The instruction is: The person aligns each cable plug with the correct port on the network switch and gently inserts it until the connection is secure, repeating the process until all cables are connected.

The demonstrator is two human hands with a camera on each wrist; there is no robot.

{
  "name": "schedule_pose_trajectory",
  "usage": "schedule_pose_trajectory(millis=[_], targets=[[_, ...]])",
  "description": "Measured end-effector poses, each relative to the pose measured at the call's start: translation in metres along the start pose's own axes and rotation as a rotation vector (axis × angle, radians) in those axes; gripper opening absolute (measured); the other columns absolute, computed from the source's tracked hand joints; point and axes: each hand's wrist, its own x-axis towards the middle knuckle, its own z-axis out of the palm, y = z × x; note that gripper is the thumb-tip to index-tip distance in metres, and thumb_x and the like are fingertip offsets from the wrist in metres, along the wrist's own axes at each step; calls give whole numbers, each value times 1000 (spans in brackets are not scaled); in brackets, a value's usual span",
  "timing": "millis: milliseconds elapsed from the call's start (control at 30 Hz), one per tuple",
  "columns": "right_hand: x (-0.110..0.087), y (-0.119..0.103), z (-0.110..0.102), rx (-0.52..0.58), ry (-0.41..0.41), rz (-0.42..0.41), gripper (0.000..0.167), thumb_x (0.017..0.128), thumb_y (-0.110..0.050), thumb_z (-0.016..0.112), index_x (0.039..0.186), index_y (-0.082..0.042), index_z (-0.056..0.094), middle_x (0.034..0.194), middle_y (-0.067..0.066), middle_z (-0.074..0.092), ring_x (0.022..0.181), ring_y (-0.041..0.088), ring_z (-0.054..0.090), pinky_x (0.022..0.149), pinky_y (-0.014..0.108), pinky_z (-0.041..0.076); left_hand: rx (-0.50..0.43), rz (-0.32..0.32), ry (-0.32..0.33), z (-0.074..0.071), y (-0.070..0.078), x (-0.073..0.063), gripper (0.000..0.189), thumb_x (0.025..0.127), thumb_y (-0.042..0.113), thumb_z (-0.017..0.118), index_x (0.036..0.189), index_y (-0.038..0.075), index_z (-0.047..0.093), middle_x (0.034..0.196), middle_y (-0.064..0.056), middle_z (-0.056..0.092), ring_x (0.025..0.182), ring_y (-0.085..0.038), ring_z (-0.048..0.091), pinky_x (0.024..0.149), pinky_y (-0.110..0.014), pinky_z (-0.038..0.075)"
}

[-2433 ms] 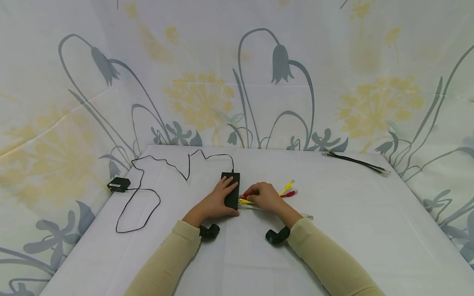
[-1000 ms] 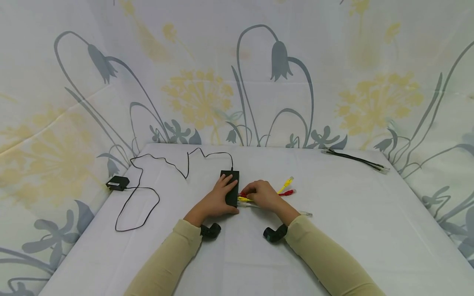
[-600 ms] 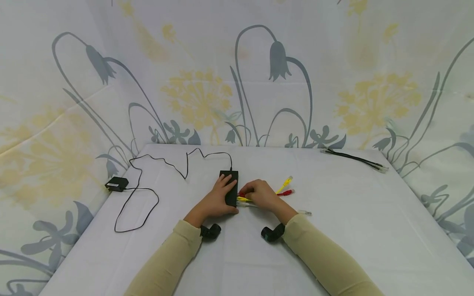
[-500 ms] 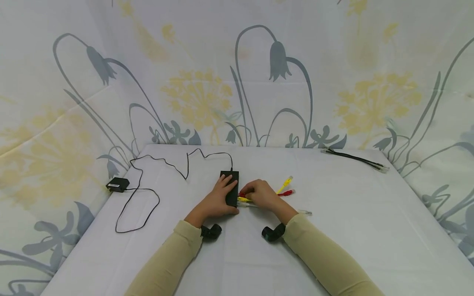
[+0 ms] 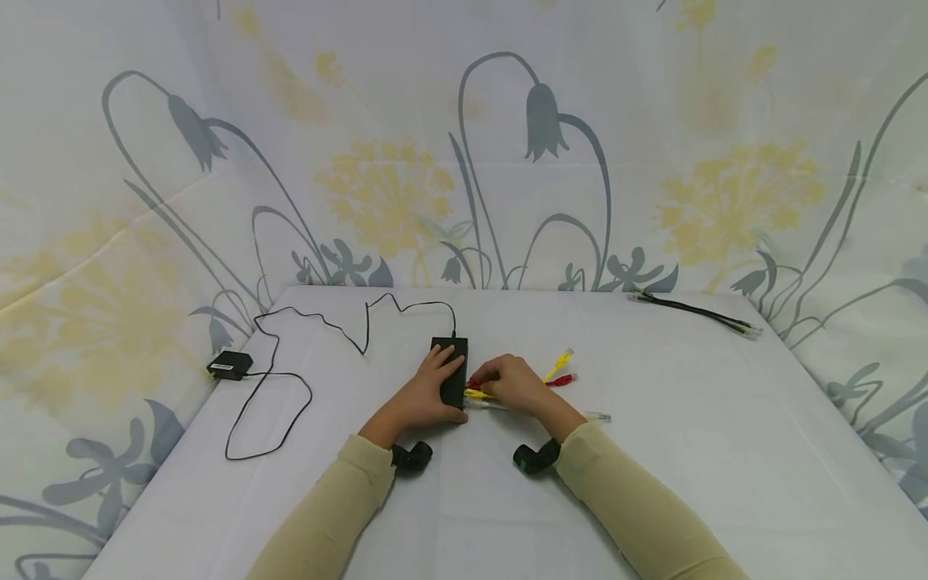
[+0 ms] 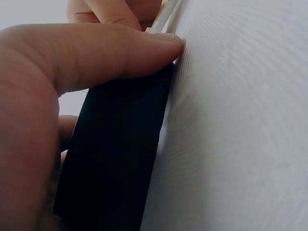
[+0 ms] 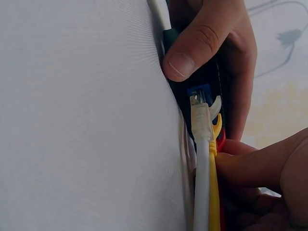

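My left hand (image 5: 420, 395) holds the black network switch (image 5: 455, 388) on the table, fingers spread over its top. Its thumb (image 6: 125, 50) presses the near end. At the switch's right side, my right hand (image 5: 518, 383) pinches the red Ethernet cable (image 5: 561, 379) near its plug, which the fingers mostly hide. Beside it run a yellow Ethernet cable (image 5: 558, 366) and a white Ethernet cable (image 5: 598, 416). In the right wrist view, the white plug (image 7: 199, 118) meets a port with some contacts showing. The yellow plug (image 7: 217, 127) is partly hidden behind it.
A thin black cord runs from the switch's far end to a power adapter (image 5: 230, 365) at the table's left edge. Several black cables (image 5: 699, 312) lie at the back right. Flowered cloth (image 5: 391, 193) hangs behind the white table (image 5: 652, 451).
The red plug in my right hand sits slightly closer to the switch than 2.4 s ago. My left hand keeps its hold, and the head view has shifted a little.
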Motion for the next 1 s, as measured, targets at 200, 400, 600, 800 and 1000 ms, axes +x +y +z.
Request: schedule_pose_trajectory(millis=[200,400,600,800,1000], targets=[[-1,0,-2,-22,9,-17,19,91,-11,62,102,-16,77,105,-1,73,108,21,62,96,43,48,0,-5,8,-1,-1,-1,97,74,36,82,154,20,29,164,2,11,152,-24,-3,116,-57,24],[-2,4,-7,-29,14,-2,15,92,-17,65,99,-20,77,103,-5,73,104,16,62,95,42,48,15,-8,-8,-1,-2,1,97,75,39,81,154,22,28,164,4,9,152,-21,-4,116,-55,23],[-2,8,-12,-27,1,1,15,93,-21,64,99,-21,77,101,-6,73,99,13,62,94,41,49,16,-6,-18,0,-2,1,98,75,41,81,154,22,28,164,3,10,152,-22,-4,116,-56,23],[-5,13,-20,-32,5,10,16,93,-22,62,102,-20,76,101,-6,73,95,13,62,93,40,49,17,4,-20,0,-4,1,98,75,40,81,154,21,28,164,3,10,152,-22,-4,117,-55,23],[-6,21,-30,0,19,19,18,94,-22,61,106,-17,75,102,-2,72,84,11,61,80,32,52,22,0,-22,1,-5,1,98,75,42,81,155,22,27,164,3,9,152,-22,-4,117,-55,22]])
